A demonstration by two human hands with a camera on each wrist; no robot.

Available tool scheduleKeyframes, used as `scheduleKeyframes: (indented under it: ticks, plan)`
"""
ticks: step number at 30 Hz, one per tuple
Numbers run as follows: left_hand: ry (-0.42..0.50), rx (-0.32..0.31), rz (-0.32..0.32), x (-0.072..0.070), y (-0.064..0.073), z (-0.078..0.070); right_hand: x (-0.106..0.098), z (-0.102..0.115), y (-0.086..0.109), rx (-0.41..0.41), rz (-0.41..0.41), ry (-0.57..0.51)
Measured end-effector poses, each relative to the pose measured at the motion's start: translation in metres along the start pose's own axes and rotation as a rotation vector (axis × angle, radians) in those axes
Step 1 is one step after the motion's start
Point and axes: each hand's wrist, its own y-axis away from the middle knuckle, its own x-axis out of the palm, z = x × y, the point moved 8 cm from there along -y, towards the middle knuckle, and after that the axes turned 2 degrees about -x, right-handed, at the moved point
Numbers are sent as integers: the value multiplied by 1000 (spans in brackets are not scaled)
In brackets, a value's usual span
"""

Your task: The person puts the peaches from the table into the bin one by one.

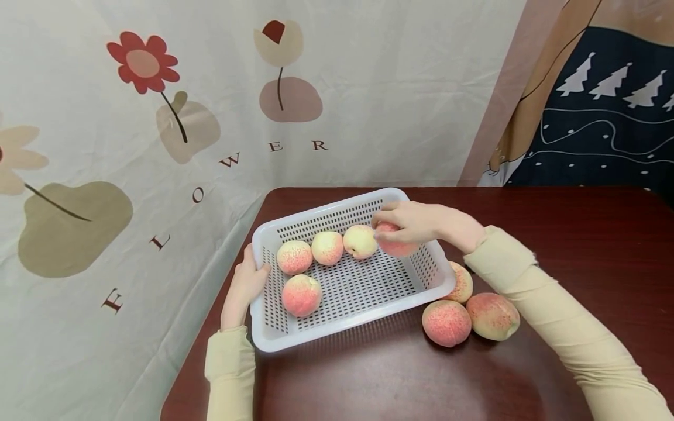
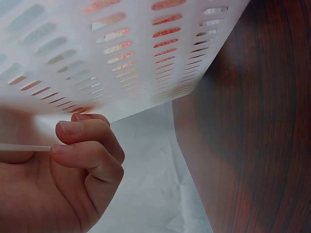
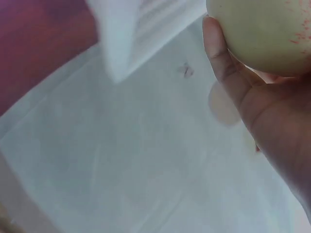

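A white perforated plastic basket [image 1: 363, 304] sits at a slant on the table. My left hand [image 1: 246, 282] grips its left rim; in the left wrist view the curled fingers [image 2: 99, 167] hook under that rim. Several peaches lie inside: a row along the back includes a pale yellow peach [image 1: 360, 241], and a redder peach [image 1: 302, 295] is nearer the front left. My right hand [image 1: 413, 222] holds a pink peach [image 1: 398, 248] over the basket's right end. The right wrist view shows the held peach's yellowish side [image 3: 265, 39] against the thumb.
Three more peaches lie outside the basket's right corner: a speckled peach [image 1: 460, 283] partly behind the rim, a pink peach [image 1: 446, 323] and a red-yellow peach [image 1: 494, 316]. The dark red-brown table [image 1: 368, 374] meets a flower-printed cloth [image 1: 389, 117] at the back and left.
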Motion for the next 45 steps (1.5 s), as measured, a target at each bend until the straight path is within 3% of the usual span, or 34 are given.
scheduleKeyframes:
  ticks: [5,17,25,33,39,45]
  plan:
    - [-14,6,-5,0,-1,0,22,26,-26,-82,35,28]
    - [-47,17,-14,-1,-2,1,81,61,-61,-42,298,90]
    - [-22,13,-11,0,-3,2,108,71,-73,-32,366,243]
    - [-15,17,-9,0,-3,2,120,73,-79,20,373,299]
    - [-7,11,-1,1,-3,3,122,75,-80,11,363,314]
    - [-11,15,-4,0,-3,2,119,72,-78,40,377,261]
